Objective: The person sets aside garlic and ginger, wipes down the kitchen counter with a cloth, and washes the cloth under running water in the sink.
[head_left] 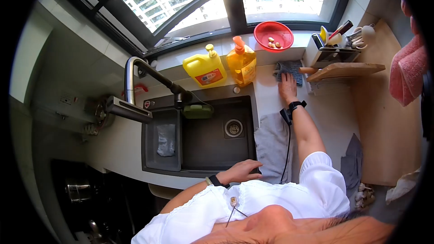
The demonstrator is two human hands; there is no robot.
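My right hand [287,89] reaches forward over the counter, its fingers pressed onto a bunched blue-grey cloth [294,67] below the windowsill. The cloth shows ahead of my fingertips and to their right. At the sink's front right corner, my left hand [240,171] is open, fingers stretched out and nothing in them. Its fingertips come close to the grey towel [273,147] spread on the counter right of the sink [199,171]. A black strap with a small device and cable sits on my right wrist.
An orange pump bottle [242,65] and a yellow jug [204,68] stand behind the sink. A red bowl [284,29] with several small pale items sits on the sill. Rightward are a utensil holder [334,54] and wooden board [346,70]. The faucet [131,81] arches over the sink.
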